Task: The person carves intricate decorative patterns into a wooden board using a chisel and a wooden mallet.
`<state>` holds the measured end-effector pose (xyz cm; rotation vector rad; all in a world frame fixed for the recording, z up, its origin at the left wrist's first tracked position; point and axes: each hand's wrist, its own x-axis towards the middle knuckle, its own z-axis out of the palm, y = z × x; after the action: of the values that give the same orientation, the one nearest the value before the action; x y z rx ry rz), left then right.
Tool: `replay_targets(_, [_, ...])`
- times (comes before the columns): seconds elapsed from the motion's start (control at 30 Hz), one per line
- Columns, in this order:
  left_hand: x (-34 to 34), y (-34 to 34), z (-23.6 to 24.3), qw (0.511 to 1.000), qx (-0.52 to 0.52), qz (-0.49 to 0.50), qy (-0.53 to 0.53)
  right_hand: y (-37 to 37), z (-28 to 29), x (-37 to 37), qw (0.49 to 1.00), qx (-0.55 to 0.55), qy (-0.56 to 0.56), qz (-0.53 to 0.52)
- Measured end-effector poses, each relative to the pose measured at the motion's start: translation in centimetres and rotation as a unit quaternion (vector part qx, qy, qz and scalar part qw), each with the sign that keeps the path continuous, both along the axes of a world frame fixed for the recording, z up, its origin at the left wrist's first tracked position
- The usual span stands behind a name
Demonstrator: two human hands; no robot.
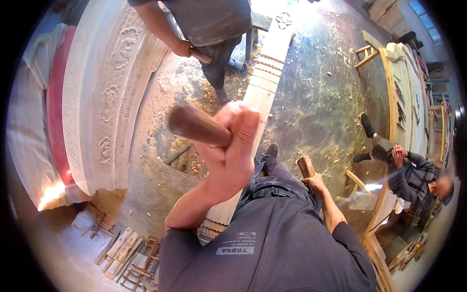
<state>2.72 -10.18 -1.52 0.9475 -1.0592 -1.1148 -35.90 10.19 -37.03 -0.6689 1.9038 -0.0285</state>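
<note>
My left hand [232, 146] is raised high over the plank and close to the camera, fingers wrapped round a dark brown, round wooden handle [198, 124]. Whatever the handle belongs to is hidden by the hand. Lower, beside my right hip, my right hand [316, 183] is closed round a brown wooden tool [306, 167] with a blunt, flat-sided end; its kind does not show. Beneath my left hand runs a long pale plank [260, 92], with wavy grooves cut across it and a carved rosette [283, 20] at its far end.
Another person [204, 24] stands at the far left of the plank, holding a wooden-handled tool [200, 55]. Large carved panels [109, 97] lean at the left. A person [413, 168] sits at right by a workbench [392, 97]. Shavings [335, 146] litter the floor.
</note>
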Motion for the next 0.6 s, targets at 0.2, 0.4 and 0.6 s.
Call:
replay_targets(0.2, [-1.1,0.0,-0.3,0.972,-0.213,-0.031,-0.097,2.9,-5.2,-3.7,0.998,-0.047,0.001,0.032])
replay_targets(0.4, [-2.1,1.5,0.2,0.964,-0.216,-0.009,-0.156,0.1,1.1,-2.5,0.997,0.025,0.019,0.070])
replay_targets(0.6, [-2.6,2.0,-0.1,0.972,-0.198,0.031,-0.124,-1.3,5.4,-1.7,0.994,0.054,0.043,0.082])
